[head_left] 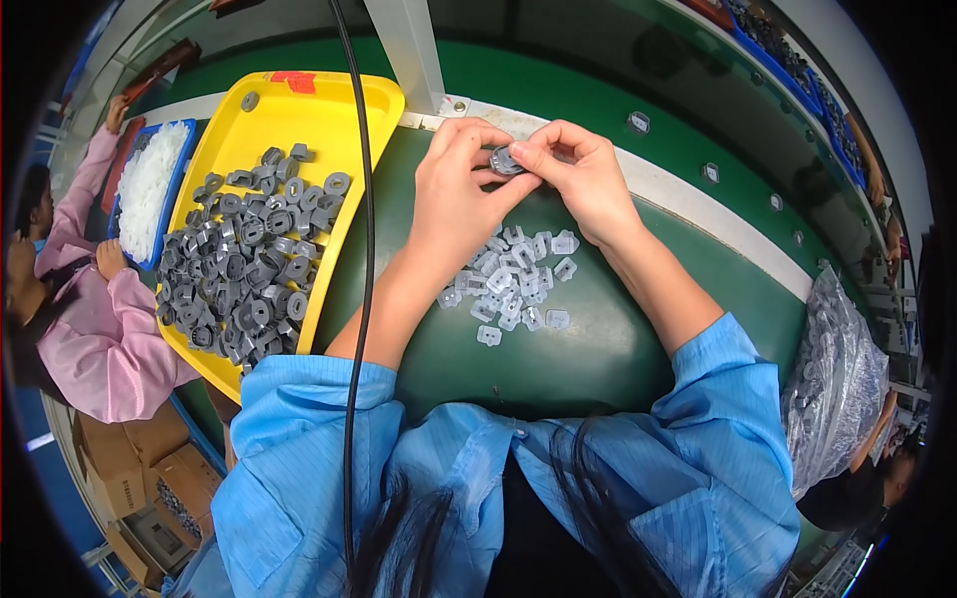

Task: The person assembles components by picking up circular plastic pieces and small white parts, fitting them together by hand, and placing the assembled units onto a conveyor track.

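Between both sets of fingertips is a small dark grey plastic part (pixel 505 159), held above the far side of the green table (pixel 454 369). My left hand (pixel 461 184) grips it from the left, fingers closed around it. My right hand (pixel 583 177) pinches its right side with thumb and fingers, partly covering it. Below my hands lies a loose pile of small translucent plastic pieces (pixel 513 284). To the left, a yellow tray (pixel 349 105) holds a heap of dark grey ring-like plastic parts (pixel 244 254).
A black cable (pixel 361 249) hangs down in front of the tray. Beyond the white ledge (pixel 718 209), a green conveyor belt (pixel 598 90) carries several small pieces. A clear plastic bag of parts (pixel 837 379) stands right. A person in pink (pixel 110 349) sits left, near a blue tray (pixel 187 149) of white pieces.
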A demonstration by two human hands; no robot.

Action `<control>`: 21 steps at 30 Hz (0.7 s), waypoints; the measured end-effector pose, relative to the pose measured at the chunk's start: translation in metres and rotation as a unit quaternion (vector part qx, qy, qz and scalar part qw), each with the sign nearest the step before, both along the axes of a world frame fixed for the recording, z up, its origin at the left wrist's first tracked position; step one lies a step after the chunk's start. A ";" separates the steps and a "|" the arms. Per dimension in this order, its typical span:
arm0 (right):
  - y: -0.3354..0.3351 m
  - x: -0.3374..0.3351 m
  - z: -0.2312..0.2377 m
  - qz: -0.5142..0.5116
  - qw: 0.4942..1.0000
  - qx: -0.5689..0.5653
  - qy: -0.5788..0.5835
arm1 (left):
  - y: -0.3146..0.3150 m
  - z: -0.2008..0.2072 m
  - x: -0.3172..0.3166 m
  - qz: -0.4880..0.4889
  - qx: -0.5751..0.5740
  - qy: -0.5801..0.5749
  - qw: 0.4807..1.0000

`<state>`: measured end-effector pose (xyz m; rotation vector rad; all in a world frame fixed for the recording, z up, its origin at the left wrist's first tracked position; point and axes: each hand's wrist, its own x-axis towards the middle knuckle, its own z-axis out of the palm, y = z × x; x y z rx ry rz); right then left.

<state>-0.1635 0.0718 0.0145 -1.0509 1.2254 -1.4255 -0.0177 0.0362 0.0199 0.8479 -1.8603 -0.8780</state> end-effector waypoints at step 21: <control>0.000 -0.032 0.022 0.185 0.974 0.132 0.004 | -0.002 0.000 0.007 -0.011 -0.251 -0.082 0.964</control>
